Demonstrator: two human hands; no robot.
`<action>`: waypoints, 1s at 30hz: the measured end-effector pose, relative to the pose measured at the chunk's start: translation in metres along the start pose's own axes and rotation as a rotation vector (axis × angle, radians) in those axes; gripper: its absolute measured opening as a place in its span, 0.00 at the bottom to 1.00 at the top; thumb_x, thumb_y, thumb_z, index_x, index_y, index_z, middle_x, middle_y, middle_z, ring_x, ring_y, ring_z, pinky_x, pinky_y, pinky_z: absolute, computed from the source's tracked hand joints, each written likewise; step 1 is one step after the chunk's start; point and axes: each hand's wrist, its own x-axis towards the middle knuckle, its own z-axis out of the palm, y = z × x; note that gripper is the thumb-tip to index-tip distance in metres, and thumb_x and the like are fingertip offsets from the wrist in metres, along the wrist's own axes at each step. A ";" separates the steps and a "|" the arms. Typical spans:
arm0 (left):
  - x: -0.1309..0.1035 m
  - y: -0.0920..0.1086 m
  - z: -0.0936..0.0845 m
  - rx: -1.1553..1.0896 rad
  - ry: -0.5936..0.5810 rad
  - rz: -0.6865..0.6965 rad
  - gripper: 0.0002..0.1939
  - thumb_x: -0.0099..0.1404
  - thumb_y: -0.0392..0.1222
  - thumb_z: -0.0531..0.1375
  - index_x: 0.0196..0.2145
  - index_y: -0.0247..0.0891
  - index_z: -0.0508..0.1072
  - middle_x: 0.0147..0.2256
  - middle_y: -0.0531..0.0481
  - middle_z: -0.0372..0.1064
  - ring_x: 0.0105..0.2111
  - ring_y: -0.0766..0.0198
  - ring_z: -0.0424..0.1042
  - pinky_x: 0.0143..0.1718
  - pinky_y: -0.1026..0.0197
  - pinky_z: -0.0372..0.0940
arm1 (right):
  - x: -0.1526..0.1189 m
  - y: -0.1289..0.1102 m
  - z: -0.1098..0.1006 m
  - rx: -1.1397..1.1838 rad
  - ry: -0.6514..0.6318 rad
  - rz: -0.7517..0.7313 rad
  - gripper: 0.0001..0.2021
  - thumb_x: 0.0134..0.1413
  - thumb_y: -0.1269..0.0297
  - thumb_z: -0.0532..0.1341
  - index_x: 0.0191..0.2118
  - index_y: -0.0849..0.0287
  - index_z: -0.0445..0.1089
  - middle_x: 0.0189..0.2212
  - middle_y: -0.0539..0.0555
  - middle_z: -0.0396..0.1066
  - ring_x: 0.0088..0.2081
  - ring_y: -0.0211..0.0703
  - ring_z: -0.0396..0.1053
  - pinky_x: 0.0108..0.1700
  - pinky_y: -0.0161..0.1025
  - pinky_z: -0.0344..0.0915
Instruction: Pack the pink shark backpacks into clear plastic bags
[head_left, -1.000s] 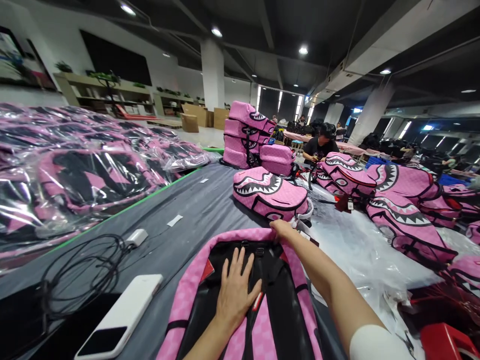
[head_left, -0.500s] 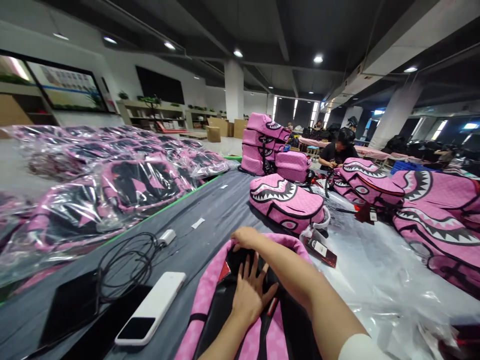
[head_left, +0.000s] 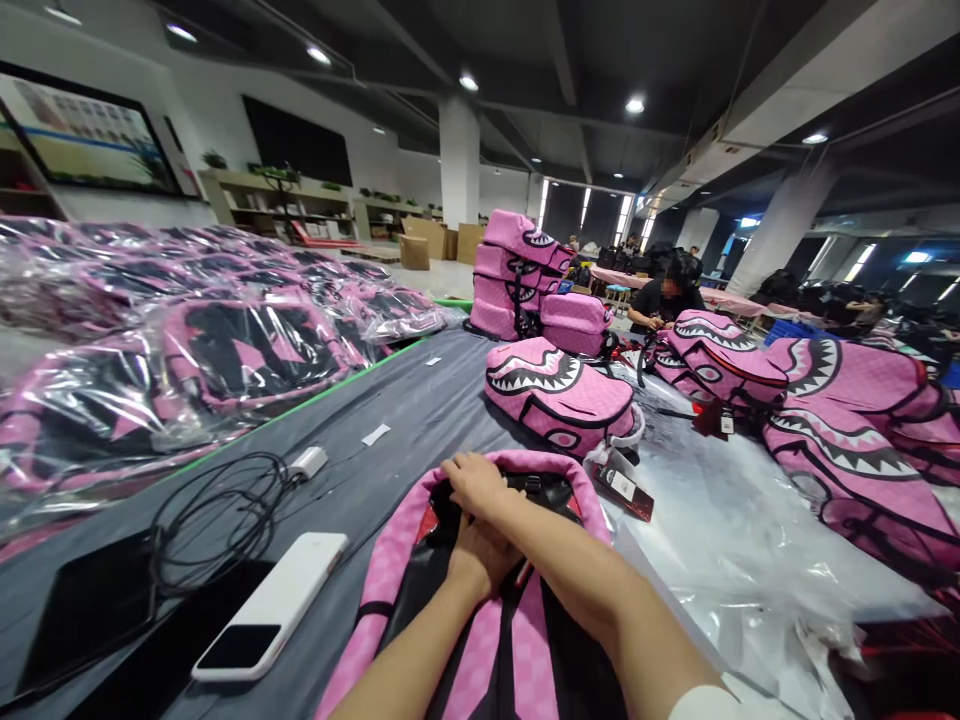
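The open-strap backpack lies at the near middle of the tabletop, with its black back side and pink straps facing up. The right hand crosses above the left hand and reaches the upper left part of the pink border. Its fingers are bent and near together at this border; if they pinch it, I cannot tell. The left hand is lower, upon the black panel, and its fingers are hidden under the right hand, so I cannot tell their state.

Just beyond is a shark-mouth backpack, with a dark tag beside it. On the left side there are a white device, a coiled black cable and a white adapter. To the right is spread clear plastic. Farther away, a person is behind more pink backpacks.
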 end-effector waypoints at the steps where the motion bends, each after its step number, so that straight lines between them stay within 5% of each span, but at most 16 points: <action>1: 0.002 0.000 0.000 -0.007 0.015 -0.030 0.29 0.69 0.53 0.54 0.64 0.45 0.68 0.63 0.39 0.67 0.67 0.37 0.58 0.68 0.29 0.46 | -0.014 0.003 -0.011 0.004 0.000 0.003 0.18 0.55 0.69 0.70 0.52 0.56 0.74 0.52 0.55 0.76 0.54 0.51 0.73 0.55 0.42 0.71; 3: 0.005 -0.003 -0.001 -0.025 0.054 -0.065 0.33 0.68 0.57 0.54 0.65 0.37 0.67 0.64 0.34 0.65 0.68 0.36 0.55 0.68 0.30 0.47 | -0.048 0.009 -0.030 0.004 -0.002 0.046 0.21 0.59 0.67 0.67 0.58 0.60 0.70 0.58 0.60 0.71 0.60 0.52 0.68 0.61 0.45 0.66; 6: 0.014 -0.008 -0.002 -0.075 0.122 -0.086 0.30 0.70 0.50 0.52 0.66 0.37 0.66 0.70 0.38 0.53 0.72 0.41 0.48 0.68 0.33 0.47 | -0.110 0.006 -0.038 0.010 0.009 0.125 0.23 0.65 0.62 0.62 0.63 0.61 0.65 0.61 0.65 0.68 0.63 0.55 0.65 0.65 0.54 0.61; 9: 0.026 -0.011 -0.008 -0.141 0.192 -0.127 0.27 0.72 0.44 0.45 0.64 0.35 0.67 0.71 0.37 0.52 0.71 0.43 0.48 0.68 0.33 0.47 | -0.159 -0.008 -0.018 -0.007 -0.056 0.168 0.27 0.65 0.57 0.60 0.64 0.67 0.64 0.64 0.71 0.64 0.66 0.61 0.61 0.66 0.58 0.58; 12: 0.023 -0.006 -0.021 -0.209 0.211 -0.133 0.27 0.72 0.38 0.41 0.60 0.31 0.69 0.67 0.34 0.59 0.71 0.43 0.50 0.69 0.33 0.43 | -0.176 -0.013 0.010 -0.013 -0.084 0.231 0.29 0.68 0.59 0.57 0.67 0.72 0.60 0.70 0.72 0.54 0.71 0.60 0.52 0.69 0.55 0.54; 16: -0.030 0.015 -0.057 -0.345 0.019 0.095 0.21 0.74 0.42 0.43 0.46 0.39 0.75 0.49 0.44 0.76 0.52 0.55 0.72 0.58 0.51 0.65 | -0.169 -0.006 0.028 0.013 -0.032 0.260 0.25 0.70 0.60 0.54 0.67 0.66 0.60 0.70 0.66 0.56 0.71 0.54 0.52 0.68 0.52 0.55; 20: -0.103 0.041 -0.082 -0.426 -0.299 0.580 0.18 0.74 0.54 0.50 0.33 0.44 0.71 0.33 0.52 0.73 0.33 0.61 0.69 0.38 0.60 0.66 | -0.163 -0.005 0.026 -0.005 -0.003 0.260 0.23 0.73 0.58 0.51 0.65 0.65 0.62 0.69 0.67 0.58 0.70 0.56 0.55 0.64 0.53 0.60; 22: -0.123 0.044 -0.073 -0.359 -0.252 0.711 0.17 0.74 0.49 0.48 0.31 0.44 0.69 0.31 0.50 0.70 0.32 0.59 0.67 0.38 0.58 0.64 | -0.159 -0.008 0.023 -0.026 -0.005 0.262 0.23 0.73 0.57 0.51 0.65 0.66 0.62 0.68 0.68 0.58 0.69 0.57 0.55 0.63 0.54 0.60; 27: -0.129 0.037 -0.022 -0.232 -0.112 0.663 0.16 0.69 0.38 0.46 0.27 0.44 0.69 0.28 0.47 0.69 0.33 0.56 0.67 0.40 0.54 0.65 | -0.163 -0.021 -0.008 0.000 -0.074 0.317 0.20 0.73 0.62 0.51 0.63 0.65 0.63 0.67 0.65 0.60 0.69 0.53 0.56 0.66 0.52 0.55; 30: -0.122 0.031 -0.010 -0.173 -0.048 0.511 0.12 0.67 0.40 0.50 0.37 0.42 0.74 0.38 0.44 0.73 0.42 0.52 0.69 0.49 0.48 0.65 | -0.185 -0.043 -0.041 0.067 -0.101 0.006 0.15 0.72 0.62 0.52 0.57 0.58 0.69 0.59 0.59 0.71 0.62 0.48 0.64 0.65 0.49 0.55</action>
